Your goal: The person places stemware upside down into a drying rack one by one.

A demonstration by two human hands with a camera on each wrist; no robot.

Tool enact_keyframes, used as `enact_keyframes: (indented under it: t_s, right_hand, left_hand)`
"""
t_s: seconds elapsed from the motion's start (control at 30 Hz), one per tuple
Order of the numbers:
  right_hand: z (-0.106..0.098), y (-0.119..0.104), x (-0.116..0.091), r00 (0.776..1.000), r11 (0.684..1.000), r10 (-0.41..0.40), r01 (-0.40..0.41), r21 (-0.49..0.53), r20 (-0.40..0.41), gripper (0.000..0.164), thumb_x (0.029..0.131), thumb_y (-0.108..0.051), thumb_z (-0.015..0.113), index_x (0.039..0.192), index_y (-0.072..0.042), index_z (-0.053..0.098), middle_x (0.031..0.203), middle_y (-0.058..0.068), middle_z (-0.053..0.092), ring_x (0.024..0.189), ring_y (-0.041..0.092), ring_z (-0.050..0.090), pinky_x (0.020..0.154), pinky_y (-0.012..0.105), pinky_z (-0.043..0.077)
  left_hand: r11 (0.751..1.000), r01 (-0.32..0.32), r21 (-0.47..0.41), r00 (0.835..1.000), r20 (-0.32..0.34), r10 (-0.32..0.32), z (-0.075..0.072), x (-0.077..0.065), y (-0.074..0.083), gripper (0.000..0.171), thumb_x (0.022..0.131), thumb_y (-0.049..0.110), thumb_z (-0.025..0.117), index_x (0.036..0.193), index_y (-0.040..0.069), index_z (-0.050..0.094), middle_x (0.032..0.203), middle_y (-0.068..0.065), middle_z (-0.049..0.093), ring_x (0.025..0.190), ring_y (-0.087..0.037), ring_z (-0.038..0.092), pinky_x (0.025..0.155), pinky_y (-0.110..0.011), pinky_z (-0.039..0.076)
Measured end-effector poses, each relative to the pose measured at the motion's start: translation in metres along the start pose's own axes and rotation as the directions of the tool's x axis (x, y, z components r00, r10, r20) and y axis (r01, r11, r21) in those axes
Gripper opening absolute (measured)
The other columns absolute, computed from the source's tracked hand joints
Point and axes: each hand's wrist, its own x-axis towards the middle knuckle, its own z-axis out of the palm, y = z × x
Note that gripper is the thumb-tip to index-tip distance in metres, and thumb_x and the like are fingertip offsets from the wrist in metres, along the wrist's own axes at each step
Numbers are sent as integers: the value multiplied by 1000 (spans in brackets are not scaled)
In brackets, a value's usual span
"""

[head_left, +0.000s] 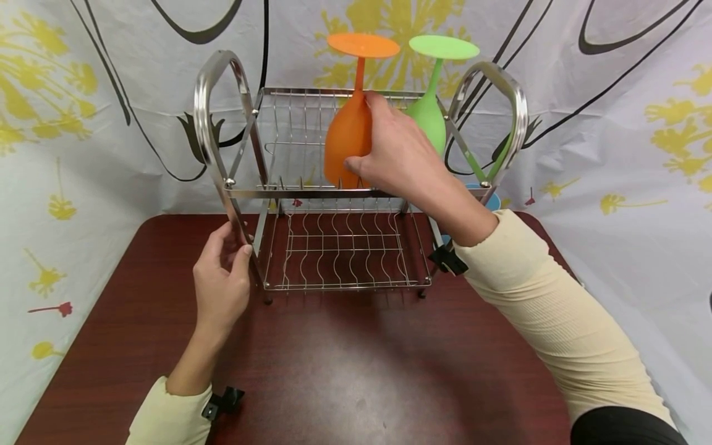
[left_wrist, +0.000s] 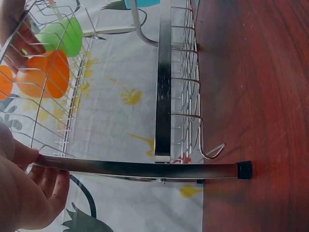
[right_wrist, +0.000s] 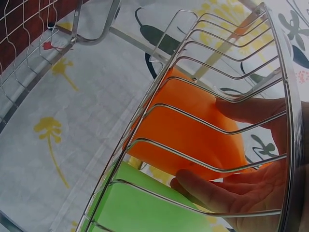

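Observation:
An orange wine glass is upside down in the upper tier of a two-tier metal dish rack, its flat foot on top. My right hand holds it by the bowl, thumb on the near side. Just to the right, a green wine glass also stands inverted, partly behind my right hand. From below, the right wrist view has the orange bowl between thumb and fingers, seen through the wires. Lower down, my left hand grips the rack's front left leg between thumb and fingers.
The rack's lower tier has wavy wires and holds nothing. Something blue shows behind the rack's right side, partly hidden by my right arm. A dark red wooden table carries the rack, with a patterned curtain behind.

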Motion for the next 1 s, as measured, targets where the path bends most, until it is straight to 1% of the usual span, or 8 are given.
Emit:
enact_keyframes:
  t_s: [0.27, 0.37, 0.47, 0.57, 0.63, 0.8, 0.9, 1.0]
  right_hand:
    - [-4, -2, -4, 999, 999, 29, -30, -16, -39, 82, 89, -36, 64, 154, -9, 22, 141, 10, 49, 118, 25, 53, 92, 40, 49]
    - [-7, -2, -7, 998, 999, 45, -46, -21, -49, 81, 90, -39, 63, 154, -11, 22, 145, 8, 46, 123, 23, 50, 97, 39, 47]
    - [-10, -2, -13, 997, 998, 60, -61, -20, -53, 79, 91, -41, 60, 155, -14, 21, 152, 5, 40, 132, 21, 44, 106, 39, 41]
    - [-14, -2, -20, 996, 998, 63, -65, -22, -70, 78, 92, -43, 57, 155, -16, 20, 156, 2, 34, 139, 21, 37, 112, 42, 34]
    - [-16, -2, -26, 994, 997, 64, -67, -25, -85, 77, 93, -44, 57, 155, -17, 21, 157, 1, 32, 141, 21, 34, 114, 44, 32]
    - [-21, -2, -38, 991, 996, 75, -79, -39, -113, 77, 92, -46, 58, 155, -22, 21, 155, -1, 34, 139, 23, 38, 112, 49, 32]
    - [-23, -1, -43, 989, 996, 68, -75, -51, -134, 76, 92, -46, 59, 155, -24, 24, 152, -2, 39, 136, 23, 42, 109, 51, 36]
    - [-25, 0, -48, 986, 997, 51, -59, -48, -159, 72, 92, -46, 60, 153, -24, 29, 148, -3, 45, 129, 22, 49, 103, 51, 40]
  left_hand:
    - [1000, 0, 13, 1000, 5, 0, 0, 0, 0, 33, 90, -8, 60, 123, -4, 60, 102, -16, 65, 87, -8, 59, 75, -11, 48]
    - [1000, 1, 12, 1000, 11, -1, 0, 0, 0, 34, 90, -9, 59, 123, -3, 60, 102, -16, 65, 87, -8, 59, 76, -11, 48]
    - [1000, 5, 8, 1000, 12, -5, 0, -1, 0, 36, 89, -12, 58, 124, -3, 60, 103, -17, 65, 87, -6, 57, 77, -11, 48]
    - [1000, 9, 8, 1000, 13, -9, 0, -1, 0, 37, 88, -13, 58, 124, -3, 60, 103, -17, 65, 88, -4, 56, 78, -11, 48]
    - [1000, 11, 10, 1000, 16, -12, 0, -1, 1, 36, 89, -11, 58, 124, -3, 60, 103, -16, 64, 89, -6, 56, 78, -11, 48]
    - [1000, 12, 12, 1000, 17, -12, 1, -1, 0, 34, 91, -8, 57, 124, -2, 59, 103, -16, 64, 88, -10, 57, 78, -12, 47]
    - [1000, 13, 14, 1000, 14, -13, 1, -1, 0, 34, 91, -9, 57, 124, -3, 59, 103, -16, 64, 87, -10, 57, 77, -12, 47]
    - [1000, 16, 14, 1000, 14, -16, 1, -2, 0, 34, 91, -8, 57, 124, -2, 59, 103, -16, 64, 87, -11, 57, 76, -12, 47]
